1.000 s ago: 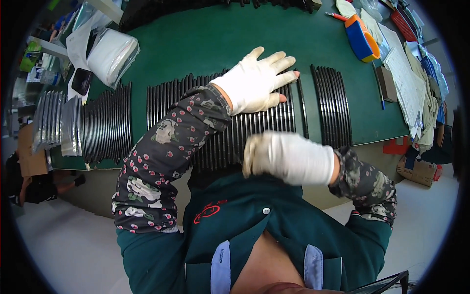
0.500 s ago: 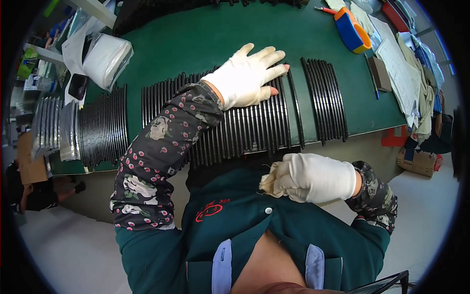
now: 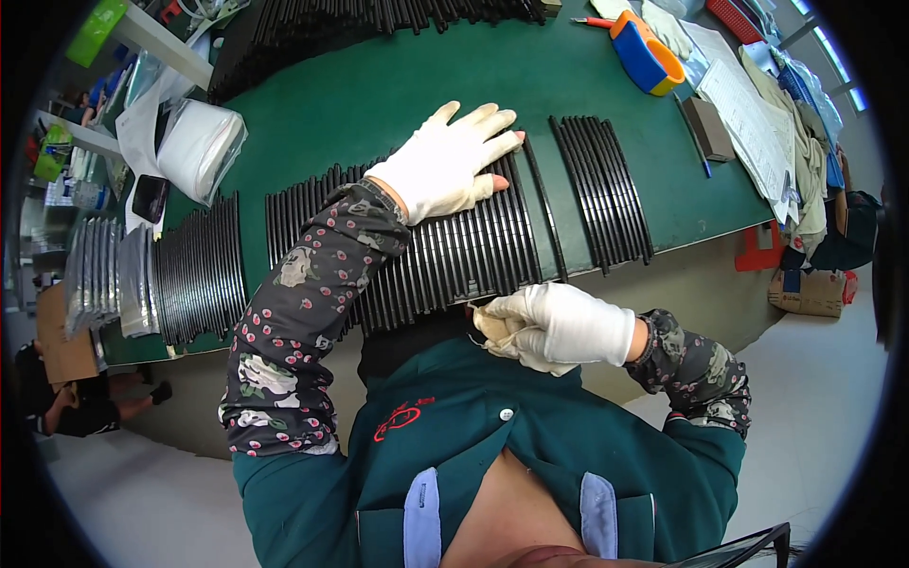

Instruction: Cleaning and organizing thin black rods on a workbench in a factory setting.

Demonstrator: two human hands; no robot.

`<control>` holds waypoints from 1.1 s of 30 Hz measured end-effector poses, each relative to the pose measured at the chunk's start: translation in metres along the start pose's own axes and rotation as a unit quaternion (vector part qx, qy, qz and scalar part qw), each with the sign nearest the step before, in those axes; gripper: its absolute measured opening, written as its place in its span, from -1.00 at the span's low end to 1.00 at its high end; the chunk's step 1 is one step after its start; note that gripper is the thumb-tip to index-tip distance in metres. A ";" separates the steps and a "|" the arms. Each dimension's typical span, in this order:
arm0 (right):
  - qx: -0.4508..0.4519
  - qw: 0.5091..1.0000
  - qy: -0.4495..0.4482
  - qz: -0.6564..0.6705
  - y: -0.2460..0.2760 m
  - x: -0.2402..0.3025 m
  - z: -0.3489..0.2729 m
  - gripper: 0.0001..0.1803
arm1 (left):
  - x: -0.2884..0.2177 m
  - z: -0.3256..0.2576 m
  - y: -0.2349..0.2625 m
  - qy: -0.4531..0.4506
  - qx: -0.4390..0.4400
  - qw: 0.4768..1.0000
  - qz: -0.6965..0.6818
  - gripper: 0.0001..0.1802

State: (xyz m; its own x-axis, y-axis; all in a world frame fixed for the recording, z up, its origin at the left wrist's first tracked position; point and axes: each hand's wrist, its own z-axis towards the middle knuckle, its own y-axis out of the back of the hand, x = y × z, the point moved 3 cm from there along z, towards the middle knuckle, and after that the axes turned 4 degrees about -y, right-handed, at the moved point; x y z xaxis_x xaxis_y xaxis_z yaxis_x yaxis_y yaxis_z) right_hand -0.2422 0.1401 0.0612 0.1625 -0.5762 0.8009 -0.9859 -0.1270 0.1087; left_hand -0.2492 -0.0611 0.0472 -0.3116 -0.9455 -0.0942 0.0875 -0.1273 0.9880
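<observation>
A wide row of slim black rods point(image 3: 454, 256) lies side by side on the green table point(image 3: 360, 104). My left hand point(image 3: 445, 166), in a white glove with two bare fingertips showing, rests flat across the row, fingers spread. Just right of that hand one black rod point(image 3: 544, 204) lies apart, and beyond it a smaller group of rods point(image 3: 603, 194). My right hand point(image 3: 573, 327), gloved too, is closed on a crumpled off-white cloth point(image 3: 496, 324) near the table's front edge, close to the rods' near ends. Its fingertips are partly hidden by the cloth.
At left lie another rod group point(image 3: 201, 270), bagged rods point(image 3: 138, 284), a phone point(image 3: 150, 198) and a stack of clear plastic bags point(image 3: 201, 150). A dark rod pile point(image 3: 322, 24) spans the back. Rightward are a blue-and-orange ring-shaped tool point(image 3: 648, 54), a brown block point(image 3: 710, 131) and papers point(image 3: 743, 114).
The whole view has shifted a little. My right hand with the cloth has come slightly forward, nearer the rods' near ends. My left hand stays flat on the row.
</observation>
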 end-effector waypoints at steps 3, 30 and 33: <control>0.002 0.992 0.112 -0.062 0.006 -0.005 -0.009 -0.79 | -0.007 0.005 0.010 -0.015 -0.001 1.000 0.018 -0.35; -0.291 0.926 0.211 -0.113 0.132 0.002 -0.112 -0.81 | -0.033 0.042 0.018 -0.131 -0.029 0.991 -0.006 -0.34; -0.321 0.884 0.285 -0.183 0.132 0.018 -0.074 -0.80 | -0.023 0.066 -0.002 -0.073 -0.031 0.997 0.025 -0.33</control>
State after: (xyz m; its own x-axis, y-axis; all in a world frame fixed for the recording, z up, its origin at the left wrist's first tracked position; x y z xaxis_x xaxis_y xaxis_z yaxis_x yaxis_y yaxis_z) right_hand -0.3725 0.1730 0.1336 0.6107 -0.0669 0.7890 -0.7192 0.3700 0.5881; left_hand -0.3044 -0.0199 0.0551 -0.4397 -0.8979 -0.0211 0.1632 -0.1030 0.9812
